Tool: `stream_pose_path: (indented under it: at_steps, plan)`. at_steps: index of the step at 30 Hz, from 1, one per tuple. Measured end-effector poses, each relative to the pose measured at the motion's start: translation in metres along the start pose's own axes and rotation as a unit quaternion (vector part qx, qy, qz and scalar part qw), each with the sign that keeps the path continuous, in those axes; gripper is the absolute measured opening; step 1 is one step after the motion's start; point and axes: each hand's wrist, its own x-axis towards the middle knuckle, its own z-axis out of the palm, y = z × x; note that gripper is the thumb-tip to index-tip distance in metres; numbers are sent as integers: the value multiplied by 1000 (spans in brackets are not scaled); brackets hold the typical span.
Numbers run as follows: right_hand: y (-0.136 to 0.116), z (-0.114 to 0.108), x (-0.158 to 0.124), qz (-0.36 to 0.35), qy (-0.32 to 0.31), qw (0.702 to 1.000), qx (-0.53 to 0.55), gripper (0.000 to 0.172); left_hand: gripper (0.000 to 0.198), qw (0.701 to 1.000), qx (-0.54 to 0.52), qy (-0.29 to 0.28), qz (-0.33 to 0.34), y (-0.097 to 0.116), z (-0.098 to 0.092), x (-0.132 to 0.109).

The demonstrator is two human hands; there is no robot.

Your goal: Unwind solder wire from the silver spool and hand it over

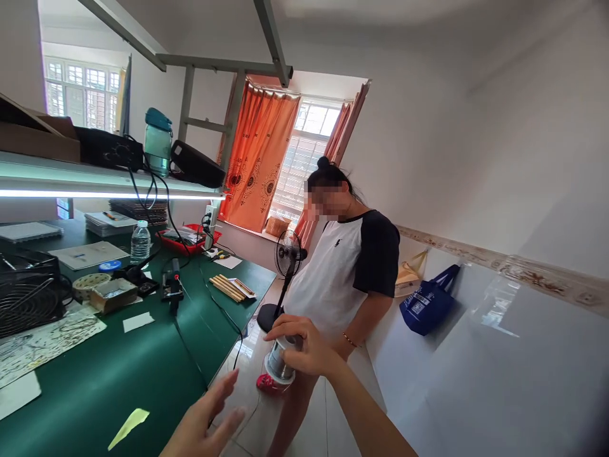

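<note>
At the near end of a green-topped workbench [109,374], our right hand [304,349] is closed over the top of a metal spool of silver wire [278,363], with the fingers wrapped around it. The spool sits slightly tilted in that grip, and we can't make out any print on it. Our left hand [204,416] is well apart from it, low over the bench edge, open with the fingers spread and holding nothing.

Just past the spool stands a person [333,273] in a white T-shirt with black sleeves, a small dark polo-player emblem [337,242] on the chest and a bracelet [349,341] on the wrist. A red shoe [269,384] shows on the tiled floor below the spool.

On the bench we see a yellow slip of paper [128,426], a white slip [137,322], a bundle of wooden sticks [227,287], a black soldering stand [172,285] and a water bottle [141,242], its label too small to read. Behind them are a red tray [188,238] and a black pedestal fan [288,254]. To the right, a blue tote bag [428,299] hangs on the wall, its white print unreadable.
</note>
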Motion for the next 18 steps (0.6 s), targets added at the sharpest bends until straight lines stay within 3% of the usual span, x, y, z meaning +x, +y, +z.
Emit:
stream_pose_path:
  at_steps: [4, 8, 13, 18]
  plan:
    - [-3, 25, 7, -12, -18, 999, 29, 49, 55, 995, -33, -92, -2, -4, 9, 37]
    - [-5, 41, 13, 37, -4, 995, 87, 46, 81, 991, -68, -94, -62, -35, 21, 51]
    - [0, 45, 26, 117, 95, 978, 146, 38, 85, 984, -62, -110, -122, -68, 29, 39]
    - [22, 29, 36, 202, 125, 952, 191, 34, 89, 993, -37, -53, -98, -61, 4, 22]
